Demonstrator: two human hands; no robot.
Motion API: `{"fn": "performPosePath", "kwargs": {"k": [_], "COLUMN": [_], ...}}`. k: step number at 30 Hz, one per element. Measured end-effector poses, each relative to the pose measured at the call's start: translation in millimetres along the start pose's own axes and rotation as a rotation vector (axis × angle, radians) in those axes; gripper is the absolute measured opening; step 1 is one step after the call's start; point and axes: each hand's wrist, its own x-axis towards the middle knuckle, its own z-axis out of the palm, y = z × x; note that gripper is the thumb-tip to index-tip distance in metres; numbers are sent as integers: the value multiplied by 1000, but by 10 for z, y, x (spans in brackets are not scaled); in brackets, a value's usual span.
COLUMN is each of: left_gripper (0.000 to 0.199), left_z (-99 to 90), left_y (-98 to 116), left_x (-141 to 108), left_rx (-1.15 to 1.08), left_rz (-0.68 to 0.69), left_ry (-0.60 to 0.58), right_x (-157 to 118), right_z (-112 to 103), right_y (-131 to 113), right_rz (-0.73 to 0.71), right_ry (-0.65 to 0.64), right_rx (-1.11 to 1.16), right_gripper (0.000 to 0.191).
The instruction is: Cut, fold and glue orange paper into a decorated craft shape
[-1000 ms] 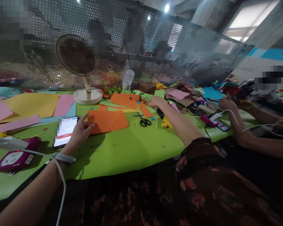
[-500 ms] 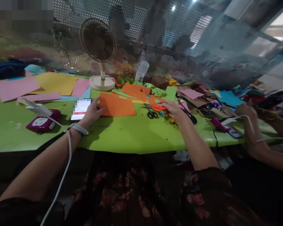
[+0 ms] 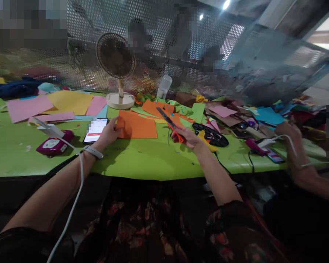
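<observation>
My left hand (image 3: 112,131) pinches the left edge of an orange sheet of paper (image 3: 138,125) that lies on the green table (image 3: 142,160). My right hand (image 3: 186,137) is closed round the red-orange handles of a pair of scissors (image 3: 168,118), whose dark blades point up and to the left, to the right of the sheet. A lit phone (image 3: 96,129) lies under the left hand's wrist side. More orange paper (image 3: 156,108) and green scraps lie behind the sheet.
A fan (image 3: 120,99) and a clear bottle (image 3: 164,86) stand at the back. Pink power blocks (image 3: 55,145) sit on both sides. Paper sheets (image 3: 71,102) lie at left. At right are a black palette-like object (image 3: 211,135), a yellow object (image 3: 207,141) and another person's hands (image 3: 289,133).
My right hand has picked up the orange-handled scissors and drawn them back toward me, blades raised. My left hand stays at the orange sheet. The view has shifted slightly.
</observation>
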Motion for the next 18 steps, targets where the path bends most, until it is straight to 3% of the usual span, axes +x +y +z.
{"fn": "performPosePath", "kwargs": {"k": [5, 12, 15, 18], "left_gripper": [71, 67, 71, 73], "left_z": [122, 483, 505, 495], "left_y": [134, 317, 318, 313], "left_x": [-60, -268, -291, -291], "left_rx": [449, 664, 706, 727], "left_rz": [213, 483, 501, 495], "left_ry": [-7, -559, -609, -604], "right_x": [78, 274, 264, 170], "right_z": [60, 77, -19, -119], "right_y": [120, 115, 57, 41], "right_rz": [128, 207, 185, 151], "right_ry": [77, 252, 387, 375], "right_rx": [-48, -298, -367, -383], "right_gripper": [13, 19, 20, 31]}}
